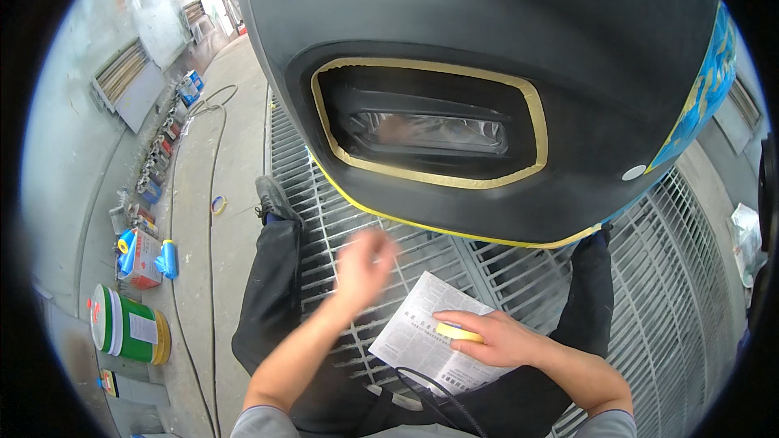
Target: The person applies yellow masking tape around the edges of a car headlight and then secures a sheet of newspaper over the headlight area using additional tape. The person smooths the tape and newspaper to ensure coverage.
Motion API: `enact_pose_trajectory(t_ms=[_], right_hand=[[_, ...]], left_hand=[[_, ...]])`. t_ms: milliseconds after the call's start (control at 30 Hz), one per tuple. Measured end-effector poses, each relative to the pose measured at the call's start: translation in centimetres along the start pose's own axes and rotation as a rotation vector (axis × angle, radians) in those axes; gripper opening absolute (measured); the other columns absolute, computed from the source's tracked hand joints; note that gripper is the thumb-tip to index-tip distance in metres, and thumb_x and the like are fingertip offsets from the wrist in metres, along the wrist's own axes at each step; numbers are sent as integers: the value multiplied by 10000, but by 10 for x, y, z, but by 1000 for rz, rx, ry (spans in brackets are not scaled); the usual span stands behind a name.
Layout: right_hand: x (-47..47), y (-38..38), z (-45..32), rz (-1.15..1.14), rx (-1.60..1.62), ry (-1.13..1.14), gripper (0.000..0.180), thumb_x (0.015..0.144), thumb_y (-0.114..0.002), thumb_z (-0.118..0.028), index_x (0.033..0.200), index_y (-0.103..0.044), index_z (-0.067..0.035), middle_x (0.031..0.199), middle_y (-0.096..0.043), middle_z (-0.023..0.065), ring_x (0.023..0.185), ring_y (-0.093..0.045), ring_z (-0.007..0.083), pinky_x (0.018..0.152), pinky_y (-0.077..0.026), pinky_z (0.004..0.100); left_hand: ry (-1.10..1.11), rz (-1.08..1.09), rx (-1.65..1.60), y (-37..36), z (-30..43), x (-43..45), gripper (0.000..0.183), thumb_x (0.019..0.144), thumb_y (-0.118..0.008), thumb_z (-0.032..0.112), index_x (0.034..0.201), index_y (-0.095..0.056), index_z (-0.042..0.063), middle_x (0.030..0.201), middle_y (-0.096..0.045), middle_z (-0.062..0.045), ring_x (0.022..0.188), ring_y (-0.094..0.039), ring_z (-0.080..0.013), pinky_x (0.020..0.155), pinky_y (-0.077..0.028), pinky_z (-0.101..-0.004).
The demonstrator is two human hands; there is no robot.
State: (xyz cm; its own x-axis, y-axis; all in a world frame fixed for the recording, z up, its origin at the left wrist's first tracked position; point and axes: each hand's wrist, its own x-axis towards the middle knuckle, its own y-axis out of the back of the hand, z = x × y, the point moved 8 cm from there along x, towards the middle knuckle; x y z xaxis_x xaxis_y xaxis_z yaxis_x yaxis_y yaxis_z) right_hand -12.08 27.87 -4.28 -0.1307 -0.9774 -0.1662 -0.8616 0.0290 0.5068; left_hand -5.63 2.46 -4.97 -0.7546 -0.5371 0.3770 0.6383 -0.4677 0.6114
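My right hand [502, 337] grips a roll of yellow masking tape [457, 333] against a folded sheet of newspaper [420, 322] that lies over my lap. Motion blurs my left hand [365, 264], raised in front of the bumper's lower edge; whether its fingers hold anything is not clear. Before me stands a dark matte car bumper [487, 18]. A fog lamp [438, 132] sits in its recess, and a band of masking tape [420, 177] frames the opening. Brighter yellow tape [389, 219] runs along the bottom edge. Blue masking film [700, 106] covers the right side.
Under my feet is a metal floor grating [645, 292]. To the left, a hose [212, 255] crosses the concrete, near a loose tape roll [219, 205]. A green bucket [131, 325], a cardboard box [145, 255] and several cans [161, 155] line the wall.
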Motion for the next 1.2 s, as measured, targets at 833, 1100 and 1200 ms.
enact_pose_trajectory(t_ms=[833,1100,1200], right_hand=[[-10,21,21,156,-16,-69,520,1066,-681,-290,1568,-586,-194,1159,-807,192,1003,-767,435,906,-602,517],[-13,21,23,146,-49,-63,532,1056,-696,-304,1565,-589,-192,1115,-808,200,955,-767,447,872,-602,524],[-14,22,21,134,-51,-93,533,1056,-699,-302,1565,-588,-187,1114,-806,208,959,-764,453,873,-601,527]], left_hand=[[-323,778,227,135,41,125,482,850,-942,142,757,-482,33,709,-499,-90,611,-462,-268,573,-414,-412],[-580,827,333,173,106,139,417,830,-949,118,808,-543,28,754,-531,-92,648,-524,-256,597,-448,-388],[-656,823,390,187,126,142,439,798,-984,149,833,-562,34,777,-551,-88,667,-554,-260,619,-485,-390]])
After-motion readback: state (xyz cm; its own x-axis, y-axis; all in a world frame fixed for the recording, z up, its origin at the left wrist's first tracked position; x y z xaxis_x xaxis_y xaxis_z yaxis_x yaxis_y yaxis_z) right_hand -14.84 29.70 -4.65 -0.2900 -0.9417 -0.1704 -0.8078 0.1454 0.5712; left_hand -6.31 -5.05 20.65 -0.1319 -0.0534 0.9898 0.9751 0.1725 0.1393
